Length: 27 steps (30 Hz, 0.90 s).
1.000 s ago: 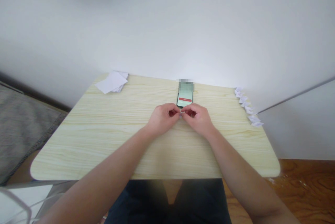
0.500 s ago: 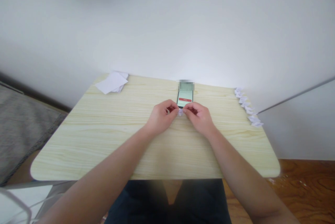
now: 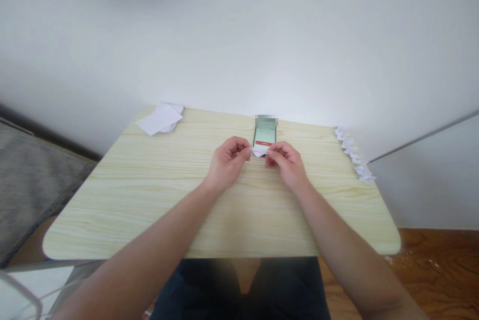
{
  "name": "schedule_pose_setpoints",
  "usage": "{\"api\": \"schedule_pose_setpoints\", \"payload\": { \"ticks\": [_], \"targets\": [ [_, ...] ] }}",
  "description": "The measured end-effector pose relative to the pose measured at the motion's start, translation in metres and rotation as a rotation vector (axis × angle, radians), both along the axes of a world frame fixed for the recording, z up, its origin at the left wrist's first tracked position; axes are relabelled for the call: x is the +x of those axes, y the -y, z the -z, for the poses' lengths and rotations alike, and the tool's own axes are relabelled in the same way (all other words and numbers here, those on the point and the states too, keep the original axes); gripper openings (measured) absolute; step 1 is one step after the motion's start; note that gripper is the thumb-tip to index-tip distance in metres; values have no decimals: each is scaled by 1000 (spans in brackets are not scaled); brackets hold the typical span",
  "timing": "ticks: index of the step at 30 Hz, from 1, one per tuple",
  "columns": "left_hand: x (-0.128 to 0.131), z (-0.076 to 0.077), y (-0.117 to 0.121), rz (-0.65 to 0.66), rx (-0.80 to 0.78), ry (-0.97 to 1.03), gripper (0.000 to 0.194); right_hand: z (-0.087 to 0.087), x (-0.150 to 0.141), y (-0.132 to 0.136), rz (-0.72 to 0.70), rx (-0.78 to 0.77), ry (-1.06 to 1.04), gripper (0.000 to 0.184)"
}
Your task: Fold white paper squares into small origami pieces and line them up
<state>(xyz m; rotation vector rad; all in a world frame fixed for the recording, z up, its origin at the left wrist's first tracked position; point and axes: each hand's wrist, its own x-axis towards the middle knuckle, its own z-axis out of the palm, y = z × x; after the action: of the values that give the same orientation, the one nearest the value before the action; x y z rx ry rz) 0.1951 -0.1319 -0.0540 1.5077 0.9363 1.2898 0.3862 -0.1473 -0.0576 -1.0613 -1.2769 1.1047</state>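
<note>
Between my two hands is a small folded white paper boat (image 3: 259,152), its pointed ends stretched to either side. My left hand (image 3: 229,162) pinches its left tip between thumb and fingers. The right tip is pinched by my right hand (image 3: 287,161), whose lower fingers curl beneath. Just behind the paper lies a smartphone (image 3: 265,135) with a pale green screen and a red bar; the paper and fingers cover its near end. Several similar folded paper boats (image 3: 351,149) stand in a row along the table's right edge.
A pile of white paper sheets (image 3: 160,118) lies at the table's back left corner. The light wood-grain table (image 3: 149,200) meets a white wall (image 3: 239,40) at the back. Left of the table is a grey padded surface (image 3: 37,185).
Both hands have moved slightly farther up the table and a little apart. The folded paper between them now looks wider and flatter, and it overlaps the phone's near end.
</note>
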Motion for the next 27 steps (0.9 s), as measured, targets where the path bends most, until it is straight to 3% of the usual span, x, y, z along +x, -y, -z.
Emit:
{"api": "schedule_pose_setpoints", "payload": {
  "ticks": [4,8,13,21,27],
  "targets": [
    [2,-1,7,-52,120,-179,10,0,-1,2,43,-43,39,20],
    [4,-4,13,-23,189,-255,10,-1,-2,3,32,-84,50,34],
    [5,-4,15,18,181,-246,10,0,2,0,-50,-188,-31,26],
    [3,-5,13,77,107,-250,12,2,1,1,-19,-114,-28,19],
    [3,-2,9,189,-127,-74,25,-3,-5,4,-71,-25,-7,14]
  ]
}}
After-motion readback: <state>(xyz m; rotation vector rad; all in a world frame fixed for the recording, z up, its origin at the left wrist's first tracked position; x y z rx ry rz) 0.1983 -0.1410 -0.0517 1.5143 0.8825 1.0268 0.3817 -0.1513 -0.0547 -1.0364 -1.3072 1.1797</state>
